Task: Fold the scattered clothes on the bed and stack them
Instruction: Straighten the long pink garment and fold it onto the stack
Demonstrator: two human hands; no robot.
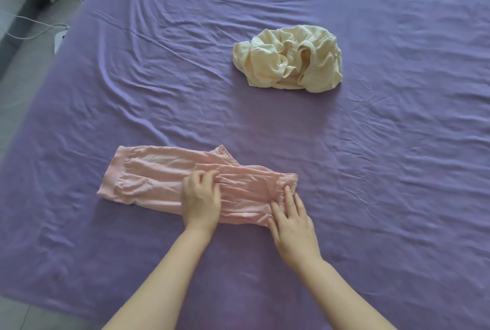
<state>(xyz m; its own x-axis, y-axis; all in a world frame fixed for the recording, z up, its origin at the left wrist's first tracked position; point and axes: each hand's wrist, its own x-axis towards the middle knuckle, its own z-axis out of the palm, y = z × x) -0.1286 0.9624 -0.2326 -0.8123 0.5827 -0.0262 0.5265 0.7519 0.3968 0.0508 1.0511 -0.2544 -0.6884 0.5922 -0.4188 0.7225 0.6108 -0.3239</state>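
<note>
**Both hands on the pink garment near the bed's front edge**

Both hands lie on the pink garment (191,184), which is spread lengthwise near the front edge of the bed (397,170), left of its middle. The left hand (200,198) rests on the cloth's centre with its fingers curled, pinching up a ridge of fabric where one layer is folded over another. The right hand (291,219) is released, its fingers straight and spread, pressing flat on the garment's right end. The garment's banded hem lies at its left end, toward the bed's left edge.

Well apart from it, toward the middle of the bed and farther back, a cream garment (287,60) sits crumpled in a loose heap, touched by neither hand. The purple sheet is creased all over. Beyond the bed's back left corner, white cords (34,30) trail across a grey floor (23,78).
</note>
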